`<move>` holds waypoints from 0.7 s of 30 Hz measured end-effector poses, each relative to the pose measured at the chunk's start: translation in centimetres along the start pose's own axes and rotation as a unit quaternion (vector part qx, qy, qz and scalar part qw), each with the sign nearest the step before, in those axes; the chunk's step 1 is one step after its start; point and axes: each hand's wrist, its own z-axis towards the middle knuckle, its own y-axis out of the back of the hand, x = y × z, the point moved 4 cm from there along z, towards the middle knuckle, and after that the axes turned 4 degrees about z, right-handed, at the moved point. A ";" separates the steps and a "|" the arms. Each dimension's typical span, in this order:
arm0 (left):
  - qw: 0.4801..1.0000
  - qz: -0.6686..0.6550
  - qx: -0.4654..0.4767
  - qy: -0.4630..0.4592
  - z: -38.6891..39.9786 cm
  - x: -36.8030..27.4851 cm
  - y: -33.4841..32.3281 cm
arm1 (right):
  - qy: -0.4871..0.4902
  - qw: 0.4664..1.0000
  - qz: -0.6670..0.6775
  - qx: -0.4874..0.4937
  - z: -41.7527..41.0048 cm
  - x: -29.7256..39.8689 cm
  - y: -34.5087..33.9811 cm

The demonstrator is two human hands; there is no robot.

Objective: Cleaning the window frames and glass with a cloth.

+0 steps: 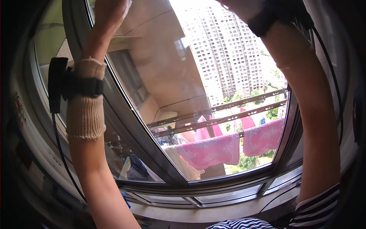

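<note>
Both my arms reach up before a metal-framed window. My left hand (pixel 112 11) is at the top edge of the view, close to the upright window frame (pixel 134 114); its fingers are cut off. Further right, my right hand (pixel 244 10) is also cut by the top edge, in front of the bright glass pane (pixel 160 71). What either hand holds or touches is hidden. A ribbed beige cuff with a black strapped device (pixel 58 86) wraps my left forearm. Another black band (pixel 261 24) circles my right wrist.
Beyond the glass, pink patterned towels (pixel 211 151) and other laundry hang from drying rails (pixel 251 100). Tall apartment blocks (pixel 223 51) stand behind. The windowsill (pixel 177 213) runs below. Black cables (pixel 64 160) trail beside both arms.
</note>
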 end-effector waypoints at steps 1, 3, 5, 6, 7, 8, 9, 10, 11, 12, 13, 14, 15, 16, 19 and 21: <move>1.000 -0.008 -0.010 0.016 -0.8 -1.1 -0.4 | -0.025 0.999 0.005 -0.041 -0.4 0.6 -0.1; 0.997 -0.029 0.070 0.012 -6.1 -4.5 0.2 | -0.044 0.999 0.018 0.012 -4.9 4.1 0.4; 0.991 -0.058 0.110 -0.040 -14.9 -10.0 4.2 | -0.058 0.993 0.071 0.067 -10.7 12.0 3.7; 0.982 -0.119 0.133 -0.056 -19.7 -13.4 6.8 | -0.055 0.990 0.068 0.113 -14.2 16.5 4.8; 0.960 -0.159 0.225 -0.055 -24.2 -17.1 9.1 | -0.040 0.977 0.142 0.152 -17.9 20.4 6.5; 0.931 -0.220 0.281 -0.070 -27.2 -20.0 11.6 | -0.017 0.960 0.190 0.205 -21.3 24.2 7.5; 0.913 -0.220 0.320 -0.123 -30.7 -21.7 13.0 | 0.032 0.951 0.207 0.228 -23.9 27.0 7.9; 0.904 -0.233 0.331 -0.134 -30.4 -21.6 13.4 | 0.039 0.945 0.234 0.227 -23.0 27.0 7.9; 0.904 -0.232 0.332 -0.135 -29.8 -20.6 13.2 | 0.046 0.938 0.259 0.225 -22.2 26.9 7.4; 0.918 -0.218 0.312 -0.109 -27.4 -18.5 12.3 | 0.040 0.952 0.222 0.208 -19.9 25.2 6.4; 0.931 -0.208 0.287 -0.083 -24.6 -16.3 10.8 | 0.035 0.964 0.179 0.195 -17.2 22.1 5.3; 0.947 -0.158 0.266 -0.090 -21.2 -13.0 9.7 | 0.031 0.974 0.128 0.183 -14.0 18.6 3.9; 0.964 -0.099 0.240 -0.056 -18.0 -9.0 8.1 | 0.020 0.991 0.078 0.103 -11.3 14.8 1.5; 0.977 -0.006 0.201 -0.072 -14.2 -5.8 6.2 | 0.016 0.998 0.051 0.045 -8.5 10.9 0.5; 0.989 0.028 0.145 -0.001 -6.0 2.9 3.3 | 0.016 1.000 0.017 -0.007 -0.5 5.2 -1.9; 0.992 0.012 0.126 0.006 -7.5 0.5 3.3 | -0.028 0.999 0.018 -0.010 -1.8 7.0 -3.1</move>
